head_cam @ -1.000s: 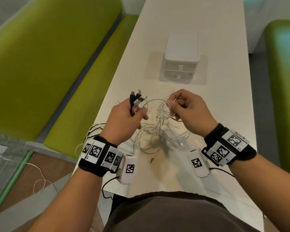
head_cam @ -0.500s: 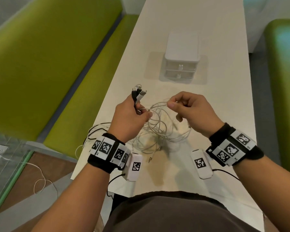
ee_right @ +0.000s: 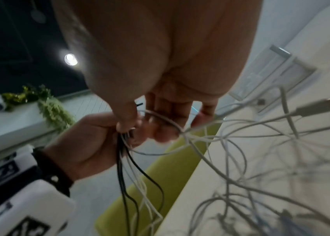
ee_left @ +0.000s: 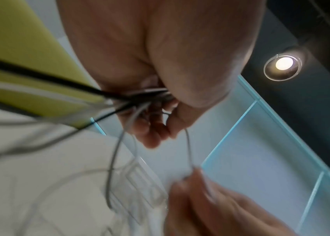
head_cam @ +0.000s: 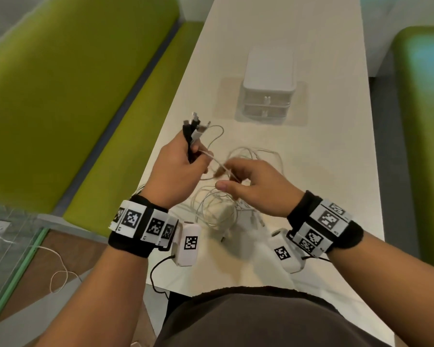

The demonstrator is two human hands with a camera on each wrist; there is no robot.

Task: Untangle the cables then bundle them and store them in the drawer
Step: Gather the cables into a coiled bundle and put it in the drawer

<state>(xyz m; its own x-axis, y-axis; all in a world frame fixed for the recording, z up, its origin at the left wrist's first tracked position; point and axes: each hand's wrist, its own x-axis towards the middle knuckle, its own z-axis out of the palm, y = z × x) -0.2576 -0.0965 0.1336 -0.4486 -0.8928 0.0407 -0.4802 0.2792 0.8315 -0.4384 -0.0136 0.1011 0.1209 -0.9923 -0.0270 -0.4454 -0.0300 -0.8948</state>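
Observation:
My left hand (head_cam: pixel 197 157) grips a bunch of black and white cable ends, and their plugs (head_cam: pixel 194 127) stick up above the fist. In the left wrist view the black and white strands (ee_left: pixel 139 97) run out of the left hand (ee_left: pixel 156 127). Close beside it, my right hand (head_cam: pixel 226 175) pinches one white cable (head_cam: pixel 217 162) that leads from the left fist. The right hand (ee_right: pixel 156 127) hooks that white strand (ee_right: pixel 166 121) in the right wrist view. The remaining white cable tangle (head_cam: pixel 218 209) lies on the white table (head_cam: pixel 323 171) under both hands. The picture is blurred at the right fingertips.
A small white drawer unit (head_cam: pixel 268 88) with two shut drawers stands further back on the table. Green benches (head_cam: pixel 73 83) run along the left and the right (head_cam: pixel 426 121). A loose USB plug (ee_right: pixel 321 107) hangs in the tangle. Black cables drop over the table's left edge.
My left hand has lifted the plug ends up and to the left. The right hand has moved left, close to the left fist, onto one white strand. The tangle has sunk onto the table.

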